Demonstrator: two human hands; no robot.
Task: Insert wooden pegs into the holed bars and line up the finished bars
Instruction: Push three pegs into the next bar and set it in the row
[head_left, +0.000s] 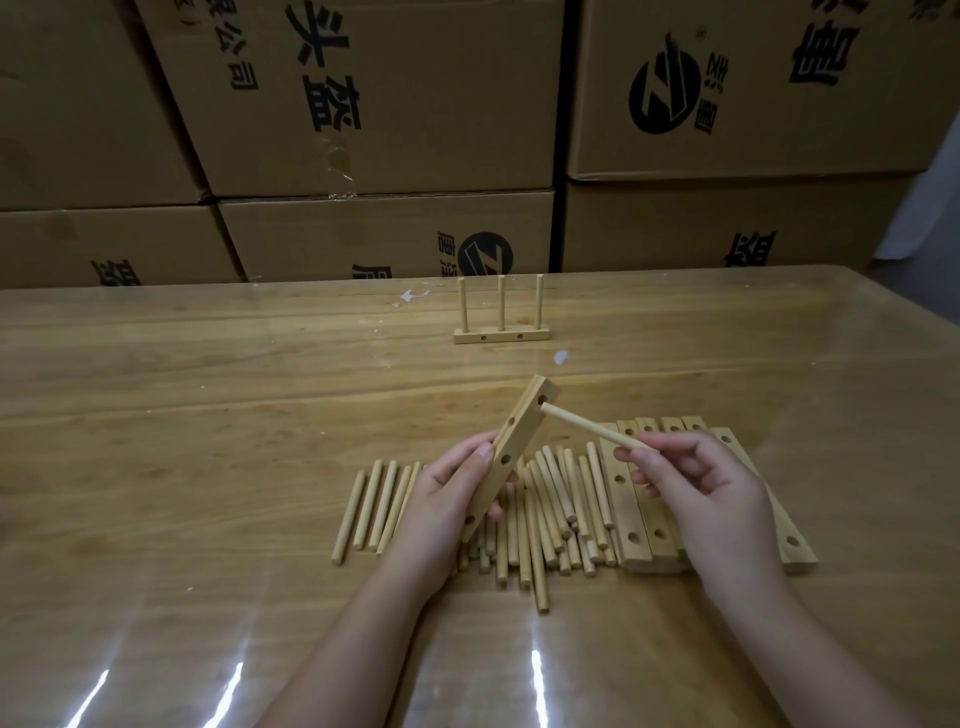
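My left hand (441, 499) grips a holed wooden bar (514, 447), tilted with its far end up and to the right. My right hand (706, 493) pinches a wooden peg (587, 428) whose tip sits just at the bar's top hole. Beneath both hands lies a heap of loose pegs (550, 514), some in a neat row at the left. A stack of empty holed bars (636, 514) lies flat at the right, partly hidden by my right hand. One finished bar (501, 335) with three upright pegs stands farther back on the table.
The wooden table (208, 405) has a glossy cover with glare streaks near the front edge. Small white scraps (413, 297) lie near the back. Stacked cardboard boxes (395, 104) form a wall right behind the table.
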